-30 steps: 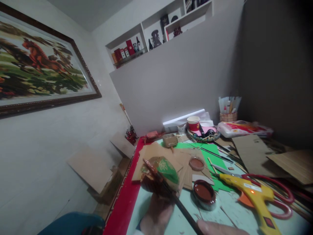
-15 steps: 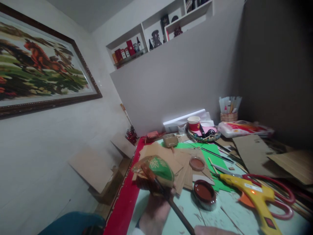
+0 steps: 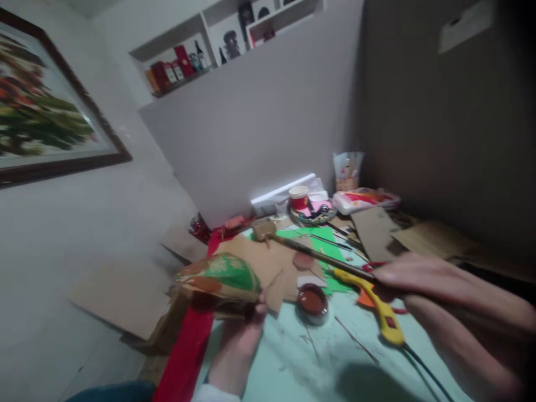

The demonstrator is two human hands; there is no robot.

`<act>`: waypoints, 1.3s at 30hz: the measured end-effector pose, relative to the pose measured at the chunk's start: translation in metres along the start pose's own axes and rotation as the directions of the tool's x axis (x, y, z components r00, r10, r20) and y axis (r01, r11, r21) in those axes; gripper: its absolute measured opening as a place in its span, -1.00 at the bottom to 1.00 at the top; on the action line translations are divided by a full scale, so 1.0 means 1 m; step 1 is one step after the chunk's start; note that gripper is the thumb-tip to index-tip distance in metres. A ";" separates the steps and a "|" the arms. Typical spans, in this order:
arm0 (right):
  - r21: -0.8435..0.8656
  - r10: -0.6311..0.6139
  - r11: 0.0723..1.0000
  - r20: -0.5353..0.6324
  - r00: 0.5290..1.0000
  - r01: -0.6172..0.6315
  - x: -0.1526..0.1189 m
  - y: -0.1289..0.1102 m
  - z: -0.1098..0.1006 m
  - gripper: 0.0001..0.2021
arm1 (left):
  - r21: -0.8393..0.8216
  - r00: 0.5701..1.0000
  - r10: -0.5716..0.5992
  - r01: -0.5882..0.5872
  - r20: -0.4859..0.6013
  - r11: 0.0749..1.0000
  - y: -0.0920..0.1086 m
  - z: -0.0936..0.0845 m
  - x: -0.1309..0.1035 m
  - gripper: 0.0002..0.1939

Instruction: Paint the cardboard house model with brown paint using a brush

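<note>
My left hand (image 3: 247, 324) is closed around the underside of a cardboard piece (image 3: 220, 282) with a curved, pointed top. Green with pale lettering and brown streaks cover that top. Across the table, my right hand (image 3: 435, 296) grips a long dark paintbrush (image 3: 322, 255) by the handle end. Its tip points left, away from the cardboard piece, and in view overlaps a small cardboard box (image 3: 263, 229). Between the hands stands a round jar of brown paint (image 3: 312, 301), with its brown-smeared lid (image 3: 303, 261) behind it.
A yellow glue gun (image 3: 383, 312) with a black cord lies beside my right hand, over red-handled scissors. Cardboard sheets (image 3: 372, 229) lie at the right. Behind are a red paper cup (image 3: 299, 200), a plastic pack (image 3: 364, 200) and a pen holder (image 3: 347, 173).
The brush has left the cardboard piece's surface and swung up and right with my right hand. My left hand still holds the piece. The camera view has turned to the right.
</note>
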State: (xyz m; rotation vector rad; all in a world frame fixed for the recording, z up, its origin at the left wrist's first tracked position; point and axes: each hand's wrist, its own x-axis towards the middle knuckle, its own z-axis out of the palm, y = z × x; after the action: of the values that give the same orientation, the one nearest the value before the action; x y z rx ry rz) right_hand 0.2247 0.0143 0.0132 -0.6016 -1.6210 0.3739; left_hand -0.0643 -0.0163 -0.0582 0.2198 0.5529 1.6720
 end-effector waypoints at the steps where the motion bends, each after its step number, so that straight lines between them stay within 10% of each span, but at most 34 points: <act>1: 0.021 0.020 1.000 -0.034 0.999 -0.019 0.006 0.003 -0.003 -0.80 | 0.009 0.999 -0.035 0.036 -0.022 0.999 0.000 0.003 0.001 -0.66; 11: -0.005 0.199 0.980 0.052 0.979 -0.199 0.016 0.033 0.000 -0.79 | 0.082 0.973 -0.084 0.103 -0.216 0.991 -0.010 0.039 -0.004 -0.72; 39: 0.018 0.432 0.893 0.240 0.869 -0.449 0.000 0.051 0.022 -0.63 | 0.061 0.955 -0.092 0.114 -0.283 0.992 -0.017 0.050 -0.012 -0.56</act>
State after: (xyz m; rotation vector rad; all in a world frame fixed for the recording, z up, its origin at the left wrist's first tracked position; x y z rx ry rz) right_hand 0.2114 0.0575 -0.0189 -0.9032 -1.6717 0.8668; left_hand -0.0251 -0.0145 -0.0207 0.0076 0.8290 1.5906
